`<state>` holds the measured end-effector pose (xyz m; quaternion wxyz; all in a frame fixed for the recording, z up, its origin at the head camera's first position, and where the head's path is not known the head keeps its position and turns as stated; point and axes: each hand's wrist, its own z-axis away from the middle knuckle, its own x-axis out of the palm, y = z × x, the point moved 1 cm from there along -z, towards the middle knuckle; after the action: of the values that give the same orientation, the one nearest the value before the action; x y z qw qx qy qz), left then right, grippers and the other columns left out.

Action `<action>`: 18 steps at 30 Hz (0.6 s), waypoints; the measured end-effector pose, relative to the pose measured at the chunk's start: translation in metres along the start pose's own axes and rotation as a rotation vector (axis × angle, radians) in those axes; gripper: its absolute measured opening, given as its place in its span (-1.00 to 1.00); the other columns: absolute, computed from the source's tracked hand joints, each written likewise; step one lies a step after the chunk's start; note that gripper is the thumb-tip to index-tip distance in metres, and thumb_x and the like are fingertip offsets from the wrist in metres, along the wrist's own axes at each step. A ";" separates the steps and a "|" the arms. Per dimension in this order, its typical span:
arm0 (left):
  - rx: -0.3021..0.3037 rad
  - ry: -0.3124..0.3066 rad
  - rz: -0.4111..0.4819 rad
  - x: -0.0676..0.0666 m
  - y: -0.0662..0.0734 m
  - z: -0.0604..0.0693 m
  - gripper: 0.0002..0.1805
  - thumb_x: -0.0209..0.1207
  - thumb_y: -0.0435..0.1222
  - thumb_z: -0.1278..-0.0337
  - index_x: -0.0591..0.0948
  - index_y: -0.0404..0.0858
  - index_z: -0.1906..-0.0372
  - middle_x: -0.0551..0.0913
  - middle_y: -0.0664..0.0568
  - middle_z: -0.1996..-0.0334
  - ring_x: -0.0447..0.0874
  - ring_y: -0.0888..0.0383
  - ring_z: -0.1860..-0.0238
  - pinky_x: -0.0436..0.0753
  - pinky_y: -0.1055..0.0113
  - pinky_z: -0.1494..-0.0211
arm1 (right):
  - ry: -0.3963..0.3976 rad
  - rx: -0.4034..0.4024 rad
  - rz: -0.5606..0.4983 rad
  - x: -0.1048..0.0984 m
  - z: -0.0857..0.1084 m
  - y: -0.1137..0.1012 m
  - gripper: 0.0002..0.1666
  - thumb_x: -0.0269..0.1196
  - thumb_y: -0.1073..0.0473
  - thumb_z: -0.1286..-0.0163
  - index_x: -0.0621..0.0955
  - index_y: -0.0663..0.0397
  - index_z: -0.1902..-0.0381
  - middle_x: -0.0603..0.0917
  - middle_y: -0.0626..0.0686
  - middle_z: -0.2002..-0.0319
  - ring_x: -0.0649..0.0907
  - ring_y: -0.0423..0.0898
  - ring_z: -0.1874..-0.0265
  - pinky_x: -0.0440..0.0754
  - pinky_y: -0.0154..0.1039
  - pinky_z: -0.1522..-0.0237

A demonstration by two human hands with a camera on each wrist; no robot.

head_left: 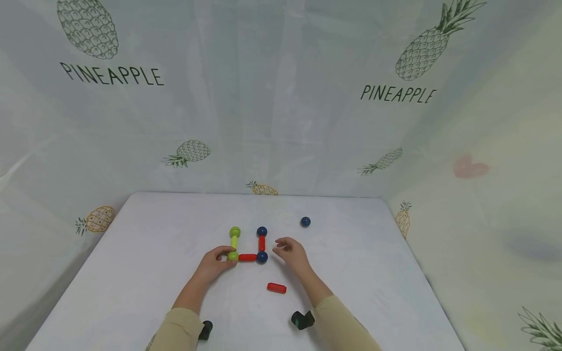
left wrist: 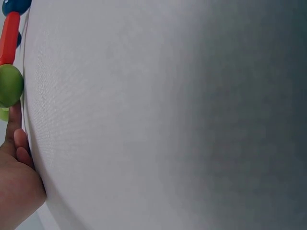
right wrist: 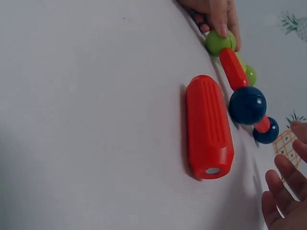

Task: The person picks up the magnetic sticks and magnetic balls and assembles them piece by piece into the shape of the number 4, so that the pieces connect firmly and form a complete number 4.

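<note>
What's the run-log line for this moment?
left hand: pinches U-shaped assembly at nearer green ball | right hand: holds nothing, beside assembly | loose on table: red rod, blue ball

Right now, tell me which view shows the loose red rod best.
The right wrist view: loose red rod appears large, grooves and end face clear. The head view shows it small; the left wrist view omits it.
</note>
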<state>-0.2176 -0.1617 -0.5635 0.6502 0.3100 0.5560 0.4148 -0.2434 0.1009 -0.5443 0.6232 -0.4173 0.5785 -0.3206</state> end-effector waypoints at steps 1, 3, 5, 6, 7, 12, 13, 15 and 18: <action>0.005 -0.001 -0.004 0.000 0.000 0.000 -0.62 0.42 -0.27 -0.02 0.67 -0.16 -0.01 0.61 0.00 0.03 0.39 -0.04 0.01 0.39 0.07 -0.03 | 0.005 0.003 0.000 0.000 0.001 0.001 -0.64 0.35 0.14 -0.29 0.64 0.17 -0.01 0.65 0.00 0.18 0.57 -0.07 0.24 0.58 -0.28 0.30; 0.001 -0.001 0.000 -0.001 0.000 0.000 -0.62 0.41 -0.27 -0.02 0.67 -0.16 -0.01 0.61 0.00 0.03 0.39 -0.04 0.00 0.40 0.06 -0.06 | 0.006 0.017 -0.009 0.000 0.004 0.002 -0.64 0.35 0.14 -0.29 0.64 0.16 -0.01 0.65 -0.01 0.18 0.57 -0.07 0.24 0.57 -0.27 0.29; 0.006 -0.003 0.002 -0.001 0.000 0.000 -0.62 0.41 -0.27 -0.02 0.67 -0.16 -0.01 0.61 -0.01 0.02 0.39 -0.05 -0.01 0.40 0.04 -0.07 | 0.001 0.037 -0.024 -0.001 0.008 0.003 -0.64 0.35 0.13 -0.29 0.64 0.14 -0.02 0.65 -0.01 0.17 0.57 -0.07 0.22 0.57 -0.26 0.27; 0.006 -0.003 0.003 -0.001 0.000 -0.001 -0.62 0.42 -0.27 -0.02 0.67 -0.16 -0.01 0.61 -0.01 0.02 0.39 -0.06 -0.01 0.40 0.04 -0.07 | -0.001 0.045 -0.033 -0.002 0.010 0.002 -0.64 0.35 0.13 -0.29 0.64 0.13 -0.02 0.65 -0.01 0.16 0.57 -0.07 0.21 0.57 -0.25 0.25; 0.010 -0.003 0.001 -0.001 0.000 -0.001 -0.62 0.41 -0.27 -0.02 0.67 -0.17 -0.01 0.61 -0.02 0.02 0.39 -0.06 -0.01 0.40 0.03 -0.07 | -0.005 0.045 -0.041 -0.002 0.012 0.002 -0.63 0.35 0.12 -0.29 0.64 0.14 -0.02 0.65 0.00 0.16 0.57 -0.06 0.21 0.57 -0.24 0.25; 0.010 -0.006 0.004 -0.001 0.000 -0.001 -0.63 0.41 -0.27 -0.03 0.67 -0.16 -0.01 0.61 -0.01 0.03 0.39 -0.06 -0.01 0.40 0.04 -0.07 | -0.007 0.041 -0.055 -0.004 0.021 -0.001 -0.62 0.35 0.12 -0.29 0.64 0.17 -0.01 0.65 0.02 0.16 0.57 -0.04 0.22 0.56 -0.23 0.24; 0.015 -0.008 0.003 -0.001 0.000 -0.001 -0.62 0.41 -0.27 -0.03 0.67 -0.17 -0.01 0.61 -0.01 0.03 0.39 -0.06 -0.01 0.40 0.03 -0.07 | -0.007 0.040 -0.052 -0.004 0.023 0.000 -0.63 0.35 0.12 -0.29 0.64 0.17 -0.01 0.65 0.02 0.16 0.58 -0.05 0.22 0.56 -0.23 0.24; 0.015 -0.008 0.006 -0.001 0.001 0.000 -0.62 0.41 -0.27 -0.02 0.67 -0.17 -0.01 0.61 0.01 0.04 0.39 -0.05 0.00 0.39 0.06 -0.07 | -0.004 0.042 -0.051 -0.004 0.026 0.001 -0.63 0.36 0.12 -0.29 0.64 0.16 -0.01 0.65 0.01 0.16 0.58 -0.06 0.21 0.57 -0.22 0.22; 0.027 -0.007 0.005 -0.001 0.001 0.000 -0.62 0.41 -0.29 -0.02 0.67 -0.19 -0.01 0.62 0.00 0.05 0.39 -0.03 0.02 0.39 0.09 -0.04 | 0.002 0.044 -0.049 -0.003 0.030 0.002 -0.64 0.36 0.12 -0.28 0.65 0.14 0.00 0.66 -0.01 0.17 0.58 -0.07 0.21 0.56 -0.23 0.20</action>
<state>-0.2176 -0.1620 -0.5626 0.6469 0.3217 0.5583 0.4079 -0.2147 0.1088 -0.5458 0.6237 -0.4173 0.5615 -0.3488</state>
